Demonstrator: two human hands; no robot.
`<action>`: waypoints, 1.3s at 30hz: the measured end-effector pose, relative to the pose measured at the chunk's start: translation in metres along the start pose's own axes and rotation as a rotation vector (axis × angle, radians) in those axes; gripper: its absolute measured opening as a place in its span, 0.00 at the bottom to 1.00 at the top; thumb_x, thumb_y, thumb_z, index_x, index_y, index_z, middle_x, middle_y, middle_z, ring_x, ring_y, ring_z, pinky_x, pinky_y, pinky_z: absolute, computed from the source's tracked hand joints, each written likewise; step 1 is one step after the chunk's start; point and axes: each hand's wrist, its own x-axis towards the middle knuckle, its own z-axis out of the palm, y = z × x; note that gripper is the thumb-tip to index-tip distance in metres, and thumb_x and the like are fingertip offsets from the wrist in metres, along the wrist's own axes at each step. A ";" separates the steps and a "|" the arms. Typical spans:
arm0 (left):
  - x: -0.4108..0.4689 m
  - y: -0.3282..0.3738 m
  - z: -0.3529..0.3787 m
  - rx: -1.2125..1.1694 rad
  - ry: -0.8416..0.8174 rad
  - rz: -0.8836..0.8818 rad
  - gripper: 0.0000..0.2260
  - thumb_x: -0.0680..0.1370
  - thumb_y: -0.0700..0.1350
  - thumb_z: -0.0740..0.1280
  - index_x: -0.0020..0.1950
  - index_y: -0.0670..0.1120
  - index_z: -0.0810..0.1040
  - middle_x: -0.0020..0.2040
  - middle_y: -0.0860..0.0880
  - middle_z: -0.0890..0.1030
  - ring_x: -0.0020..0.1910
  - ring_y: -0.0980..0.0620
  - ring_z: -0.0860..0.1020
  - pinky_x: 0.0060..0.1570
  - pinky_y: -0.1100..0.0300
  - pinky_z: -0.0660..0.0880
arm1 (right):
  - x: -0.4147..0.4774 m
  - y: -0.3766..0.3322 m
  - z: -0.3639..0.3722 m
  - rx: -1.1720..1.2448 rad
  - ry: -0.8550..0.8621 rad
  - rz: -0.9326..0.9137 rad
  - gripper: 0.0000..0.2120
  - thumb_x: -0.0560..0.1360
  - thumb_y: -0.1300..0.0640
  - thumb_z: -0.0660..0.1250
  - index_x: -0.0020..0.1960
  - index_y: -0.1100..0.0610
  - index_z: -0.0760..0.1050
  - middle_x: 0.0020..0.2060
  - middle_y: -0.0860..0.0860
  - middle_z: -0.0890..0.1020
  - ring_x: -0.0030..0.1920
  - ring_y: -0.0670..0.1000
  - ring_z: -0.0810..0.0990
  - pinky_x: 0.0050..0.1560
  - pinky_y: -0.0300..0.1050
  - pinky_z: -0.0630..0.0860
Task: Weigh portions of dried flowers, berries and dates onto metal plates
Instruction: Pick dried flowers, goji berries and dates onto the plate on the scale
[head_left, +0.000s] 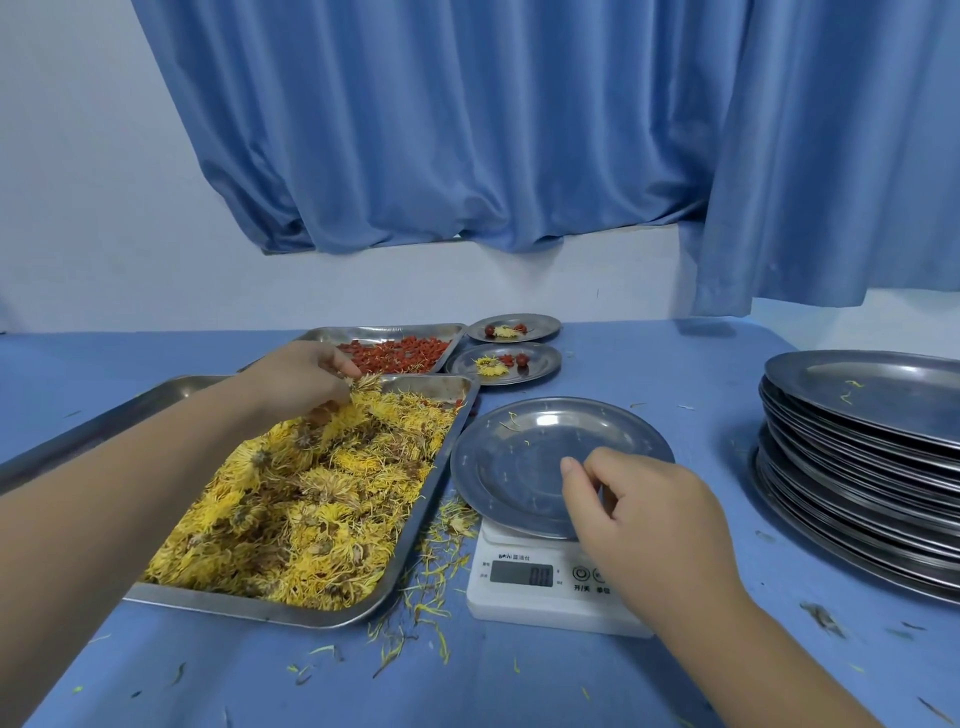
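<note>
Gently, pinch by the head
Your left hand (301, 382) pinches a brittle yellow dried flower (366, 383); your right hand (649, 514) grips the round metal plate (519, 457) by its rim.

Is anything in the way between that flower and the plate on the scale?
Nothing tall. The left hand pinches a flower; only the low rim of the tray lies before the plate, whose near edge the right hand holds.

Left hand (306, 379) pinches a dried flower (366, 383) above the flower tray (249, 609); right hand (649, 514) holds the plate (519, 452) on the scale (519, 600), which reads zero.
</note>
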 end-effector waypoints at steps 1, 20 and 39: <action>-0.001 0.000 0.001 -0.050 0.001 -0.019 0.09 0.76 0.33 0.67 0.54 0.44 0.77 0.45 0.41 0.77 0.39 0.46 0.79 0.40 0.55 0.81 | 0.000 0.000 0.000 0.002 -0.004 -0.003 0.23 0.74 0.53 0.65 0.27 0.54 0.56 0.20 0.48 0.58 0.23 0.50 0.59 0.24 0.43 0.56; -0.037 0.037 0.031 0.301 0.079 0.294 0.04 0.78 0.51 0.65 0.52 0.57 0.78 0.40 0.51 0.82 0.24 0.58 0.74 0.26 0.61 0.72 | 0.004 0.007 -0.004 0.051 0.056 0.018 0.22 0.74 0.51 0.64 0.28 0.56 0.58 0.21 0.51 0.62 0.25 0.53 0.66 0.25 0.47 0.63; -0.033 0.080 0.135 0.415 -0.174 0.534 0.17 0.80 0.61 0.59 0.62 0.53 0.76 0.59 0.51 0.76 0.57 0.52 0.75 0.58 0.53 0.72 | 0.013 0.026 -0.010 0.134 0.127 0.095 0.21 0.75 0.52 0.64 0.28 0.57 0.60 0.21 0.50 0.63 0.26 0.54 0.66 0.26 0.49 0.66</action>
